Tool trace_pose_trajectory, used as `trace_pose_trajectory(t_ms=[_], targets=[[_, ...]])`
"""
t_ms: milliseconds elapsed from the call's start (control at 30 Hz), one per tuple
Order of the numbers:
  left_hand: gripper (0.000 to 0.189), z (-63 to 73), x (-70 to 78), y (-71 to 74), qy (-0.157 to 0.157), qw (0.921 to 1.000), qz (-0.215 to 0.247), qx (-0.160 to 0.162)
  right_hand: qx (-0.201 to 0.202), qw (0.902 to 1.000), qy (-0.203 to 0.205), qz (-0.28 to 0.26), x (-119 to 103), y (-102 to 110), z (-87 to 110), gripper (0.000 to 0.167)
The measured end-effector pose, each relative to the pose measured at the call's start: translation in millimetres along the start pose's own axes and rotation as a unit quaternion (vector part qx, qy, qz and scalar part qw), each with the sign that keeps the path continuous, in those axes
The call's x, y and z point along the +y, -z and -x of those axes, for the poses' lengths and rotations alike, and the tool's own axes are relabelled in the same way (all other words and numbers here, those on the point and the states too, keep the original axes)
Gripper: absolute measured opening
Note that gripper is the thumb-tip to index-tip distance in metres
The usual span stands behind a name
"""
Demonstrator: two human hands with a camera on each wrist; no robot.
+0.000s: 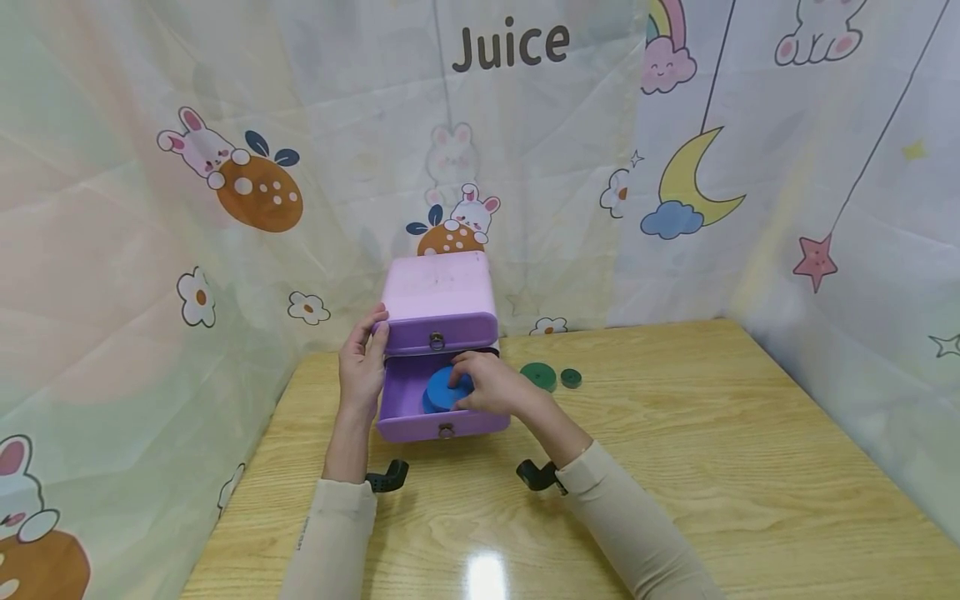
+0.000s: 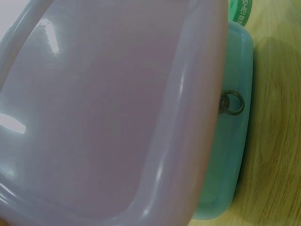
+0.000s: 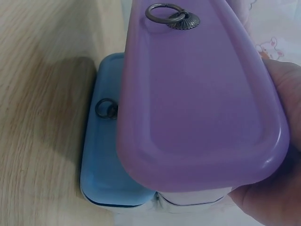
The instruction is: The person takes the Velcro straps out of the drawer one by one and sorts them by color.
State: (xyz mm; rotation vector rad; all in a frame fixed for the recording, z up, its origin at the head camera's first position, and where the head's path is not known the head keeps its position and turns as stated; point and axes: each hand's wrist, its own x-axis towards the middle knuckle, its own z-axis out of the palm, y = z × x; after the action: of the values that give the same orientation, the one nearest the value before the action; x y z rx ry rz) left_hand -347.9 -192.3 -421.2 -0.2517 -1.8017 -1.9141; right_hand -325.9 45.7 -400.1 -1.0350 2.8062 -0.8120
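A small pink cabinet [image 1: 438,287] with purple drawers stands toward the back of the table. Its upper purple drawer [image 1: 408,336] is closed, while the one below, a purple drawer [image 1: 408,427], is pulled out. My left hand [image 1: 362,367] holds the cabinet's left front corner, thumb at the front and fingers along the side. Reaching into the pulled-out drawer from the right, my right hand [image 1: 487,383] grips a thick blue disc [image 1: 441,390], its fingers over the far side and its thumb at the near edge. The right wrist view shows part of that hand above the purple front.
A larger green disc [image 1: 538,377] and a smaller green disc [image 1: 571,378] lie right of the cabinet. Beneath the pulled-out drawer sits a blue-green drawer [image 2: 233,155] with a ring pull. A printed cloth hangs behind the wooden table [image 1: 712,433].
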Motion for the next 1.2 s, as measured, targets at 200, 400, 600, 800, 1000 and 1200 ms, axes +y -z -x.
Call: trace_pose_trajectory(t_ms=[200,400,600,800,1000,1200], targets=[[0.039,0.6,-0.7,0.1,0.001,1.0000,-0.009,0.000,-0.002,1.0000,-0.008,0.004,0,-1,-0.2,0.028],[0.040,-0.8,0.2,0.0,-0.002,1.0000,-0.008,-0.002,0.003,0.9998,0.008,0.019,1,-2,1.6,0.032],[0.039,-0.7,0.1,0.6,0.001,0.9998,-0.018,-0.004,0.023,0.9987,0.039,0.026,3,-4,7.1,0.036],[0.039,1.6,0.4,1.3,0.007,0.9997,-0.021,-0.006,0.054,0.9970,0.056,-0.003,6,-9,15.9,0.037],[0.039,1.1,1.1,0.7,0.005,0.9998,-0.020,-0.006,0.081,0.9928,0.079,-0.041,6,-12,24.5,0.034],[0.038,0.7,1.6,0.8,0.010,0.9997,-0.022,0.001,0.084,0.9906,0.093,-0.055,1,-9,28.3,0.034]])
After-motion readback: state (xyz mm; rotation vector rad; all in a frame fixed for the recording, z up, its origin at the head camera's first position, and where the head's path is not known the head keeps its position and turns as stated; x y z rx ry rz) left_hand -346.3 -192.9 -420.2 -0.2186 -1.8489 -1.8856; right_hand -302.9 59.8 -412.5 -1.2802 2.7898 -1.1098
